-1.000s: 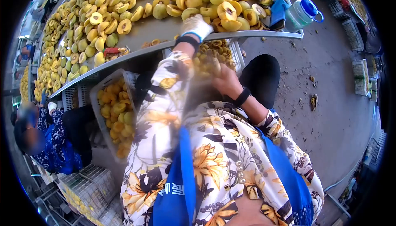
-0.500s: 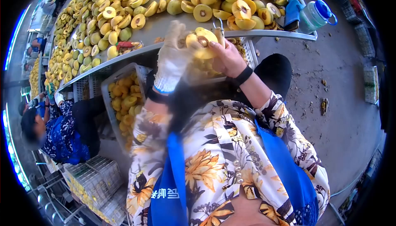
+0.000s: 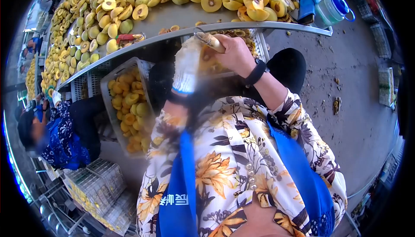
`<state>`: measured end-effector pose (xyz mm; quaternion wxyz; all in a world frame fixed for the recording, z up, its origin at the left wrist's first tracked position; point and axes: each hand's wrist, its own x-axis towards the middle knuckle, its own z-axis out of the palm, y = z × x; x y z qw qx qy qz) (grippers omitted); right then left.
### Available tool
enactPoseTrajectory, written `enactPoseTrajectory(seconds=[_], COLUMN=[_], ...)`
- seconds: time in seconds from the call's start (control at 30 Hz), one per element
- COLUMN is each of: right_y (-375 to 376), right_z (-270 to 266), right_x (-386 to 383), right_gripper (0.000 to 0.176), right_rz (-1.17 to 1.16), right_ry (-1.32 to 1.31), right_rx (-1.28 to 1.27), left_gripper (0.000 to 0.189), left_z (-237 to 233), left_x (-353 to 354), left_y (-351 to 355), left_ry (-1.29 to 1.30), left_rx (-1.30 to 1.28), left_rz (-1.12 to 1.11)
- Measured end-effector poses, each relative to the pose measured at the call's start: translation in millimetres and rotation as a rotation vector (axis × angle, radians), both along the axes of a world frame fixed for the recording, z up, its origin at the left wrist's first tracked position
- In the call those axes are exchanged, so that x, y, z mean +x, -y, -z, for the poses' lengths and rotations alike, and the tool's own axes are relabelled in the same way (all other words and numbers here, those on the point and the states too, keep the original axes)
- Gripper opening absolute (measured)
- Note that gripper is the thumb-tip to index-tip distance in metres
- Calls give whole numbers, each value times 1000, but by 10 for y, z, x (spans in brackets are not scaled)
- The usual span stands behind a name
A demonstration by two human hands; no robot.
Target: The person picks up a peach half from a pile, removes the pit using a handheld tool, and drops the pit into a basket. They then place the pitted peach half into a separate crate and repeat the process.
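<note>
My right hand [image 3: 235,54], bare with a dark wristband, is closed round the pale handle of a pitting tool [image 3: 212,41]. The tool's curved metal end points left, close to the top of my left hand [image 3: 186,64]. That hand wears a white knitted glove, and its fingers look curled in. Whatever lies inside them is hidden from me. Below both hands stands a crate [image 3: 262,47] with cut yellow fruit pieces and scraps. Beyond the metal table edge [image 3: 164,38] lie many halved yellow peaches [image 3: 211,3], some with stones showing.
A crate of pitted peach halves [image 3: 129,109] stands to my left. A red-handled tool [image 3: 127,37] lies on the table; a water bottle [image 3: 330,11] and blue cloth [image 3: 308,8] sit at its right corner. Another person [image 3: 65,137] sits at far left, near stacked crates [image 3: 97,185].
The peach half seen between my hands is out of sight. My right hand has turned and now grips the tool with its metal end toward the glove. The view has shifted slightly.
</note>
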<state>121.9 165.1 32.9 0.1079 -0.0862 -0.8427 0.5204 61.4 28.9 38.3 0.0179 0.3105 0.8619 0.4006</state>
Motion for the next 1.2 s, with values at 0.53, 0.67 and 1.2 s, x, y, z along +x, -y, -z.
enactPoseTrajectory(seconds=[0.53, 0.67, 1.2], right_y=[309, 126, 294], right_z=[148, 132, 366], right_x=[194, 219, 353], right_gripper=[34, 36, 18], right_rz=[269, 121, 31], right_ry=[191, 250, 173], right_rx=[42, 46, 148], left_gripper=[31, 31, 21], left_z=[100, -34, 152], left_x=[-57, 4, 140], left_y=[-44, -25, -253], left_ry=[1321, 1223, 671], left_rx=[1067, 1005, 785], left_rz=[-303, -329, -262])
